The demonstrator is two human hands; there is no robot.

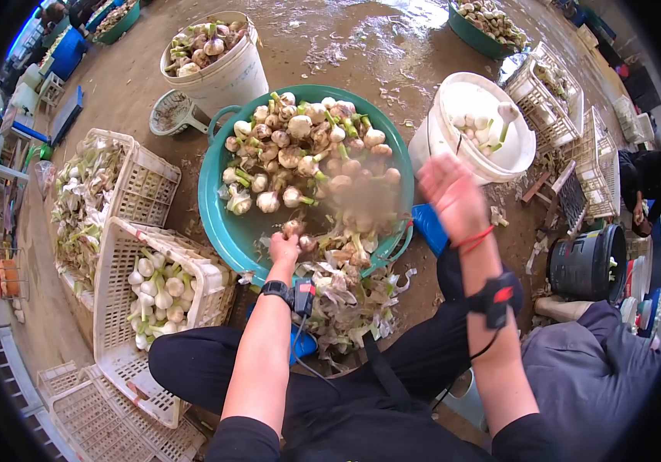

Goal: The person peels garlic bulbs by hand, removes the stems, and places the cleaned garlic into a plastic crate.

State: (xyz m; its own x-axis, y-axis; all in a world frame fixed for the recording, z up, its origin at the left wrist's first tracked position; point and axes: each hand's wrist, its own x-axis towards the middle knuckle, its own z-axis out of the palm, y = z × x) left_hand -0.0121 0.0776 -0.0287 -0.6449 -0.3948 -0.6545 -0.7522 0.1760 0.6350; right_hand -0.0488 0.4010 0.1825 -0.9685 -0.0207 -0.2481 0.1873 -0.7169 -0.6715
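A wide green basin [209, 202] holds many garlic bulbs [299, 126] with short green stems, some still dirty. At its near side my left hand [283, 248] has its fingers closed round a brownish garlic bulb [293, 228]. My right hand [450, 189], blurred by motion, is raised between the basin and a white bucket [428, 132], palm up with fingers apart and nothing in it. Above that bucket a single garlic bulb [508, 112] with a green stem appears in the air, and more peeled bulbs [474, 128] lie inside. A brown blur covers the basin's right part.
Left stand white crates [107, 308] with cleaned garlic and peelings. A full white bucket [247, 71] is behind the basin. Husks [349, 300] lie before it. More crates [546, 108], a black bucket [586, 263] and a person [646, 181] are right; a grey-clothed person [588, 377] sits close.
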